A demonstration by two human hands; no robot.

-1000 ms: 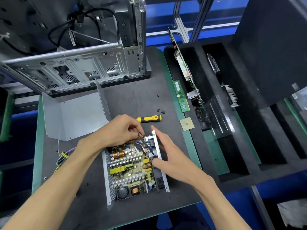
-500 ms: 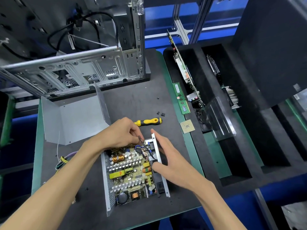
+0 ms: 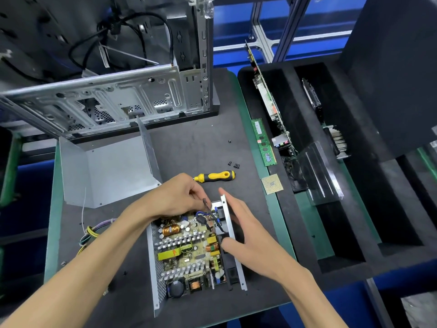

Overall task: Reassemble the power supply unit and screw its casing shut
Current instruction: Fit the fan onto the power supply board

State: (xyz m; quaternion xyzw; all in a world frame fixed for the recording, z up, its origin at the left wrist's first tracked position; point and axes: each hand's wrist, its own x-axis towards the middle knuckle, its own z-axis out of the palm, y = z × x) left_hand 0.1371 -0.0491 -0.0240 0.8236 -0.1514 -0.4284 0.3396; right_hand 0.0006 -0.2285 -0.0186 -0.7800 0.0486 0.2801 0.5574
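The open power supply unit [image 3: 189, 252] lies on the black mat, its circuit board with coils and heat sinks facing up. My left hand [image 3: 176, 197] hovers over its far end and pinches a thin dark wire [image 3: 207, 205] that runs down to the board. My right hand [image 3: 246, 230] clasps the unit's right side wall [image 3: 228, 216], fingers straight along the outside and thumb on the inside. The grey metal cover [image 3: 106, 171] stands open-side up to the left. A yellow-and-black screwdriver [image 3: 216, 176] lies just beyond my left hand, with three small black screws [image 3: 234, 165] behind it.
An empty computer case [image 3: 106, 100] lies at the back of the mat. A RAM stick [image 3: 263, 145] and a CPU chip [image 3: 272, 184] lie on the green edge at right. Black foam trays [image 3: 331, 209] hold circuit cards. A coloured cable bundle [image 3: 94, 230] trails left.
Both hands have stayed on the unit almost unchanged; my left hand still works the dark wire at the far end. The view has shifted slightly downward.
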